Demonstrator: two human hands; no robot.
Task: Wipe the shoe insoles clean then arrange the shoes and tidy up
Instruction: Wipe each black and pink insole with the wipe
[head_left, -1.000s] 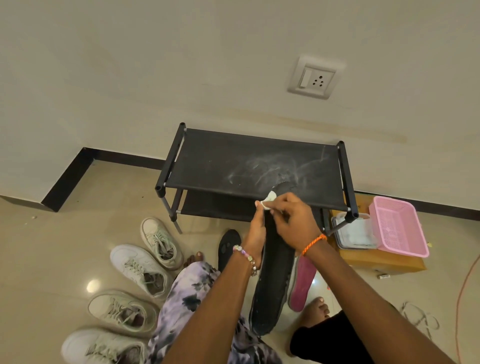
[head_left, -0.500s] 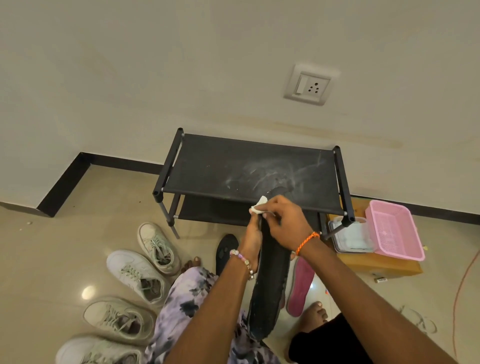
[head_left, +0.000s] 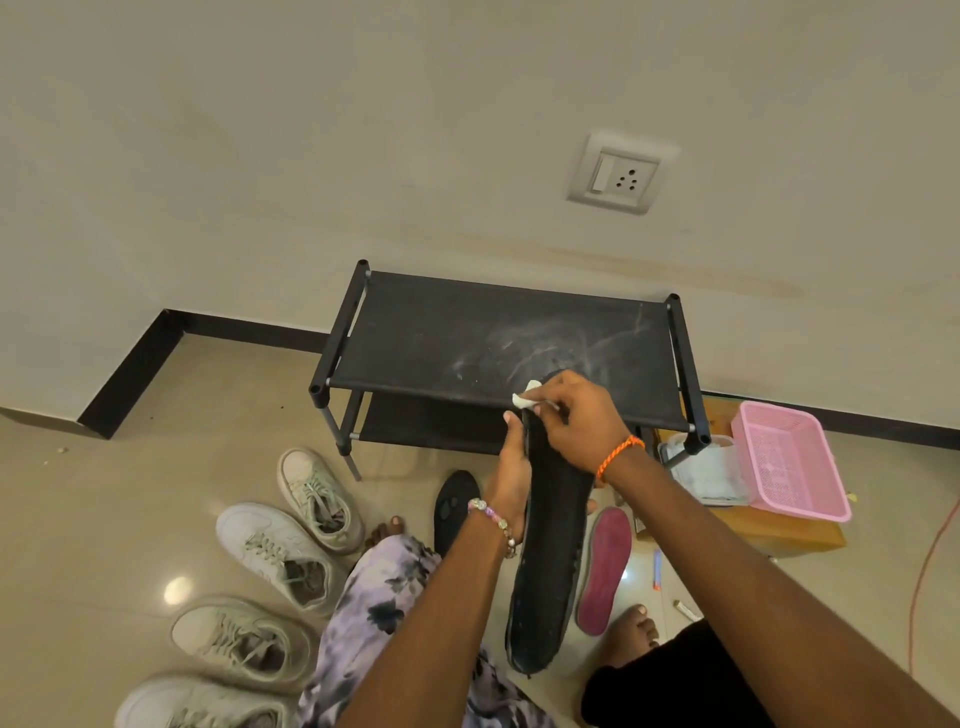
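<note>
On the floor at about 8 o'clock from the hands there's a row of four white sneakers (head_left: 288, 553), laces up, running from the bottom corner toward the black shoe rack (head_left: 498, 343). The rack sits at 12 o'clock against the wall, its top shelf smeared with dusty streaks.

Dead center is the action. The left hand (head_left: 511, 467), the one with the beaded bracelet, is wrapped around the left edge of a long black insole (head_left: 548, 561), fingers curled behind it and thumb up along the rim, so it's clamped on it. The insole is held up off the floor, toe end pointing at 12 toward the rack's front rail, heel end hanging down at 6 between the knees.

The right hand (head_left: 582, 421), orange thread on the wrist, is pinched tight on a small white wipe (head_left: 524, 397), pressing it against the insole's toe end. The two hands are basically touching up there.

Another black insole (head_left: 454, 506) lies on the floor just left of the held one, and a pink insole (head_left: 605, 566) lies just right of it. At 3 o'clock a pink basket (head_left: 789, 462) sits on a wooden box (head_left: 779, 535), with a clear tub of wipes (head_left: 706, 470) beside it. An orange cord (head_left: 930, 561) trails along the far right.
</note>
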